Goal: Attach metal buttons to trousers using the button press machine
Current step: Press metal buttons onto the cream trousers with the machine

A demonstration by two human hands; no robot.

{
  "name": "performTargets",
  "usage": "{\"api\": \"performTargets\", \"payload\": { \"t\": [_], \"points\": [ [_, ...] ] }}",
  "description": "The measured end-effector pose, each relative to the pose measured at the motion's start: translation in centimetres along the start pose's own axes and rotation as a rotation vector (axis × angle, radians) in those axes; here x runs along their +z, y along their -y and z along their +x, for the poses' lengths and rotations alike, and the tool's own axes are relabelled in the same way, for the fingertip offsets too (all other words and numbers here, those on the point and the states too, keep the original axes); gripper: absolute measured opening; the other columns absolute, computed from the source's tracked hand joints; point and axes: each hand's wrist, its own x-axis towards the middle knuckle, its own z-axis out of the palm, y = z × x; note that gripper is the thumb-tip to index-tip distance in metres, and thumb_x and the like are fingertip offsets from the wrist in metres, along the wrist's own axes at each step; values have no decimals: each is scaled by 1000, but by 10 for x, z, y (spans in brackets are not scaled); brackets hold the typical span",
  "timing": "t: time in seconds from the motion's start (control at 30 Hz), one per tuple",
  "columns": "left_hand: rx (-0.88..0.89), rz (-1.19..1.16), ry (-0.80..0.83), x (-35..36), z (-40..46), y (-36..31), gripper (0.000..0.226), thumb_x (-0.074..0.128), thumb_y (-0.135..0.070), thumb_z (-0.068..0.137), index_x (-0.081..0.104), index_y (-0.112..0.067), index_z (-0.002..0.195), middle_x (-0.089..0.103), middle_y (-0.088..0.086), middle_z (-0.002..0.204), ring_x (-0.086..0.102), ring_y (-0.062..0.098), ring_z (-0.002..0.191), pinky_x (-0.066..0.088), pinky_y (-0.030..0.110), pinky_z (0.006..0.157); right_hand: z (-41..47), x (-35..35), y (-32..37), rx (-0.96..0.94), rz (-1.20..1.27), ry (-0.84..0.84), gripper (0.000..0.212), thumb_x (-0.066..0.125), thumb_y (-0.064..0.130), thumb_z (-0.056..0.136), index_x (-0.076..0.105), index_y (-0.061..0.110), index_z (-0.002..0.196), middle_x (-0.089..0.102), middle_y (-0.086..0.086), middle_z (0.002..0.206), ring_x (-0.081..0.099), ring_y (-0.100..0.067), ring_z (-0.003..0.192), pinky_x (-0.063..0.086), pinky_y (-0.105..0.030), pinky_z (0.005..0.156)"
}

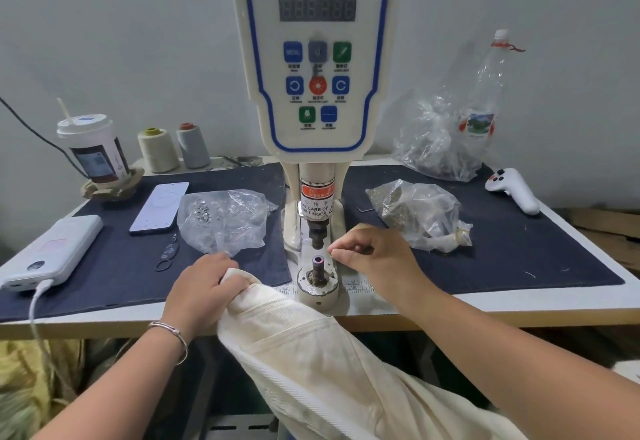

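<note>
The white servo button machine (pixel 317 58) stands at the table's middle, its upper punch (pixel 317 231) a short way above the lower die post (pixel 318 263). My left hand (pixel 201 287) grips the bunched waistband of the cream trousers (pixel 311 370), just left of the die; the trousers hang off the front edge. My right hand (pixel 374 252) hovers right of the die with thumb and forefinger pinched together close to the punch; whatever it pinches is too small to make out. A clear bag of silver buttons (pixel 225 221) lies left of the machine.
A dark cloth mat (pixel 121 259) covers the table. On the left are a phone (pixel 159 207), a power bank (pixel 55 252) with cable, a cup (pixel 93 148) and two thread cones (pixel 173 150). On the right lie another bag of parts (pixel 419 214), a crumpled plastic bottle (pixel 481 110) and a white controller (pixel 514 190).
</note>
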Motion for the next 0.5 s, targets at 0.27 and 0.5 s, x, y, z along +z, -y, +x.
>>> {"api": "performTargets", "payload": {
  "t": [0.27,0.5],
  "points": [
    [14,-2,9,1,2,0,37,39,-54,69,52,-20,60,54,-4,73,49,12,77,33,31,63,8,10,-3,61,68,62,9,80,24,77,77,32,78,67,-2,81,52,-6,67,48,-20,68],
    [-1,-1,9,0,2,-1,32,45,-48,71,53,-19,61,54,-3,74,49,14,79,36,32,66,14,12,-3,-13,-3,76,30,82,20,76,71,44,63,63,22,76,55,1,65,46,-13,64]
  ]
}}
